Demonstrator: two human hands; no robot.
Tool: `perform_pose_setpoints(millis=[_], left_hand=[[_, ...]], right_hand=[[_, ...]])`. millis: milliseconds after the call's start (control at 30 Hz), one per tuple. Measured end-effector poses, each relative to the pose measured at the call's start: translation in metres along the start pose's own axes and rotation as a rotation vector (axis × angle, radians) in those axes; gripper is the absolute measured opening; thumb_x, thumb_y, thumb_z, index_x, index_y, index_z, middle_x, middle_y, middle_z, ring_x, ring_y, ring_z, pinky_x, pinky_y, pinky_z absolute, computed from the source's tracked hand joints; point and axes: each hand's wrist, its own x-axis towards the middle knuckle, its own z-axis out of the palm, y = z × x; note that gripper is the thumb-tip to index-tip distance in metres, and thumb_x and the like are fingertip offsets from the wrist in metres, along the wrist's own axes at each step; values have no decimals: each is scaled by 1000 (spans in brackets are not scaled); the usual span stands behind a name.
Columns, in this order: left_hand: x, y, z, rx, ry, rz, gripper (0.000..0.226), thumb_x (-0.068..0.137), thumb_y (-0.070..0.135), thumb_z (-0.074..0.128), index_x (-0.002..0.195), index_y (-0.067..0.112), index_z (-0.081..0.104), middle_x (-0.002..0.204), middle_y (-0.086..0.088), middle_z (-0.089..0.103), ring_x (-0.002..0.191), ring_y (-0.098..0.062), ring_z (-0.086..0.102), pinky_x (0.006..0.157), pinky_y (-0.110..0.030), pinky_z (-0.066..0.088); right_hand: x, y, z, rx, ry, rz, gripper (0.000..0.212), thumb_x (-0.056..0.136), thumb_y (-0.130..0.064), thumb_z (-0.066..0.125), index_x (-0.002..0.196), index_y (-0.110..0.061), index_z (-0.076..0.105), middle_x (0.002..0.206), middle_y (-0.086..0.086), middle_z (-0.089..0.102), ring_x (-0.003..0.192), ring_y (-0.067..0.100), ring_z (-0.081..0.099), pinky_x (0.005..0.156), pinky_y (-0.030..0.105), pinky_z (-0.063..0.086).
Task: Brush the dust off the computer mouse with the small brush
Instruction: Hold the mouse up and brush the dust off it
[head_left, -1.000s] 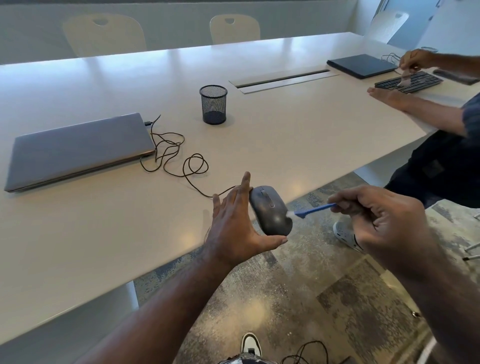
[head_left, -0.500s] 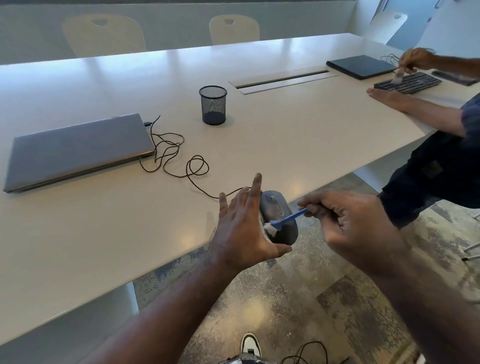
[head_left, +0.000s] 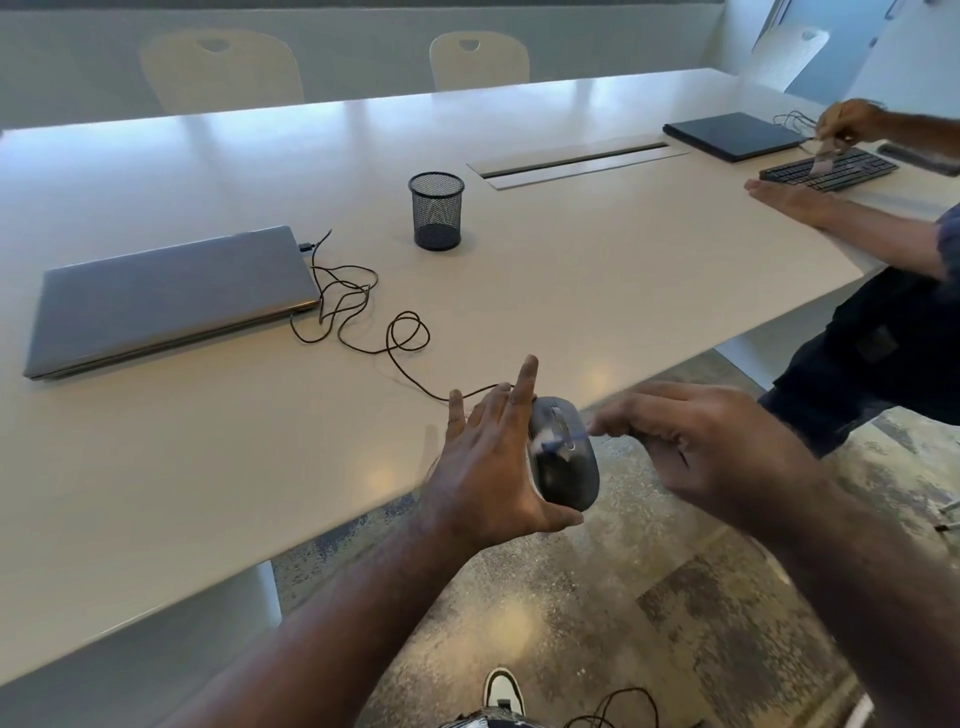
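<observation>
While the left hand (head_left: 488, 467), fingers spread, cradled the dark grey oval computer mouse (head_left: 563, 457) upright just past the white table's (head_left: 208, 467) edge, likely exposing its top, the right hand (head_left: 696, 441) pinched a small blue-handled brush (head_left: 553, 446) against it.

Both forearms (head_left: 332, 613) bare, sleeveless; white-and-black sneaker (head_left: 503, 688) on foot.

Left hand (head_left: 493, 467) raised with fingers (head_left: 524, 384) spread upward; right hand (head_left: 711, 447) curled closed, blurred, just beside it.
</observation>
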Motion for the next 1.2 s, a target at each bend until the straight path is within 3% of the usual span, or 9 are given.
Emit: perform_pose_setpoints(millis=[100, 200, 333, 467, 633, 767, 900, 1067, 1200], left_hand=[[-1, 1, 2, 8, -12, -2, 152, 57, 70, 82, 146, 36, -36, 164, -3, 21, 153, -15, 8, 121, -48, -17], [1, 5, 2, -4, -17, 12, 151, 57, 71, 82, 147, 37, -34, 164, -2, 22, 153, -17, 9, 120, -48, -18], [1, 7, 1, -12, -10, 28, 151, 56, 73, 82, 149, 35, -31, 164, 0, 23, 153, -15, 9, 121, -51, -15], [-1, 5, 1, 9, -15, 25, 151, 57, 70, 82, 149, 35, -33, 164, -2, 23, 153, -17, 9, 121, -50, -16], [-2, 6, 2, 8, -32, 24, 149, 57, 72, 81, 148, 37, -32, 164, 0, 22, 153, -15, 8, 120, -48, -17], [0, 6, 0, -8, -15, 30, 149, 56, 73, 81, 150, 37, -30, 164, 0, 22, 153, -16, 8, 121, -51, -15], [-2, 1, 0, 3, 2, 21, 151, 56, 71, 82, 149, 35, -31, 164, -2, 22, 153, -17, 10, 121, -50, -15], [-1, 1, -1, -5, -9, 18, 150, 57, 72, 79, 148, 36, -34, 163, -2, 23, 153, -16, 10, 121, -52, -15], [1, 4, -2, -15, 5, 29, 148, 56, 75, 77, 149, 36, -32, 163, -2, 24, 153, -17, 11, 121, -50, -14]], right_hand=[[-1, 0, -9, 26, 29, -31, 31, 80, 6, 70, 101, -17, 74, 95, -4, 73, 78, 8, 69, 64, 29, 59], [3, 0, -9, -12, 94, 4, 29, 83, 5, 65, 103, -14, 73, 97, -2, 73, 79, 12, 69, 63, 34, 59], [5, -3, -2, -64, 8, 22, 34, 81, 8, 70, 108, -14, 73, 106, 1, 74, 82, 22, 71, 66, 40, 60], [2, -2, -6, -35, -35, -33, 31, 81, 3, 70, 103, -18, 73, 96, -4, 73, 74, 17, 69, 61, 37, 58], [5, 0, -8, -54, 85, -32, 31, 80, 7, 69, 103, -15, 73, 97, -2, 73, 76, 17, 69, 59, 36, 58], [6, -3, -2, -96, -7, -11, 34, 81, 5, 71, 106, -18, 73, 104, -3, 74, 80, 21, 71, 63, 38, 59], [-1, -1, -12, -52, -44, -45, 33, 76, 4, 73, 99, -19, 75, 91, -7, 73, 69, 13, 68, 56, 34, 58], [-6, 3, -16, -48, 88, 0, 33, 77, 9, 70, 99, -16, 74, 89, -6, 72, 68, 10, 66, 55, 28, 56], [-6, 1, -10, -73, 101, 12, 30, 80, 7, 68, 101, -14, 74, 93, -3, 73, 71, 14, 68, 55, 32, 57]])
